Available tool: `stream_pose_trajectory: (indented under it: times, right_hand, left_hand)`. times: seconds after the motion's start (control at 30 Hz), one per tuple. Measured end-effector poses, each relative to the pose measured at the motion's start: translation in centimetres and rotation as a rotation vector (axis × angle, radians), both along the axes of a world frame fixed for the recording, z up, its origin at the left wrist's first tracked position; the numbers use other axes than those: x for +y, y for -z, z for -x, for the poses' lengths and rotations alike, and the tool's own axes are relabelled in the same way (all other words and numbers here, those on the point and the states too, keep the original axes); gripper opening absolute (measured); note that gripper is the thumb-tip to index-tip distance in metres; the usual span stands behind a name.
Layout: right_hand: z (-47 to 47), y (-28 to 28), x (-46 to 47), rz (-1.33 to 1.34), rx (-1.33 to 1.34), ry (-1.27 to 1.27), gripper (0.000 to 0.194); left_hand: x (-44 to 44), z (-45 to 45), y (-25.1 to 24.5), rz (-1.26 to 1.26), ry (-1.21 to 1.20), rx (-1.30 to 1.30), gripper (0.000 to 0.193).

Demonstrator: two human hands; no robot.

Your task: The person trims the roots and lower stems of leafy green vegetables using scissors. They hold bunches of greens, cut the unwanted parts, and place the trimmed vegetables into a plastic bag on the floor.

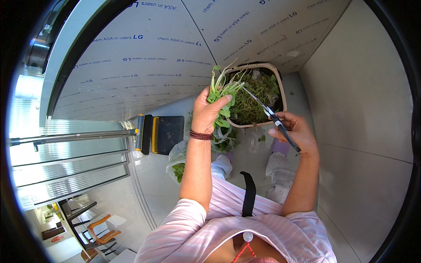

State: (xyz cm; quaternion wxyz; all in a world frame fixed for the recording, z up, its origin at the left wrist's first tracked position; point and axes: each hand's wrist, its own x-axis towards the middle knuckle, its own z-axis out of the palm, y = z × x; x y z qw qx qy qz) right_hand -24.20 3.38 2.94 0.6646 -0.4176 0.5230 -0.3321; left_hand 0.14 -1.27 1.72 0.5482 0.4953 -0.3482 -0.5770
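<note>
My left hand grips a bunch of leafy green stems, with the pale cut ends pointing up and to the right. In my right hand are black-handled scissors, seen nearly edge-on. Their metal tip meets or overlaps the stem ends; whether the blades are apart is unclear. Beneath the scissors stands a pale-rimmed bin, holding a heap of stems and leaves with bits of clear plastic. A clear plastic bag of greens lies partly hidden under my left forearm.
A broom and a black dustpan with yellow teeth are on the floor at left. Printed wall panels rise behind the bin. A tiled wall borders the right. Loose leaves lie near my feet. A wooden chair is lower left.
</note>
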Motion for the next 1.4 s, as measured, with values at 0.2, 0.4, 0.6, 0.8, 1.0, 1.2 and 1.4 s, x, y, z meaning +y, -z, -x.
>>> stream_pose_trajectory:
  times: [0.2,0.4,0.6,0.8,1.0,1.2,1.4]
  right_hand:
    - [-0.2,-0.1,0.0,-0.047,0.001,-0.014,0.042]
    - [0.0,0.2,0.0,-0.065,-0.001,-0.014,0.041]
    - [0.3,0.1,0.0,-0.070,0.030,-0.035,0.042]
    - [0.1,-0.3,0.0,-0.082,0.030,-0.028,0.040]
    - [0.4,0.0,0.1,-0.069,0.037,-0.034,0.039]
    - [0.3,-0.4,0.1,-0.072,0.036,-0.003,0.038]
    - [0.5,-0.9,0.0,-0.070,0.081,-0.008,0.038]
  left_hand:
    - [0.0,0.2,0.0,0.011,0.016,-0.013,0.032]
    - [0.1,0.0,0.1,-0.007,0.029,0.014,0.032]
    - [0.1,-0.1,0.0,-0.015,0.032,0.032,0.031]
    - [0.2,0.0,-0.3,-0.043,0.073,0.026,0.031]
    - [0.2,-0.2,-0.2,-0.063,0.084,0.034,0.032]
    - [0.2,-0.1,-0.4,-0.103,0.124,0.026,0.033]
    - [0.1,-0.3,0.0,-0.137,0.130,0.014,0.035]
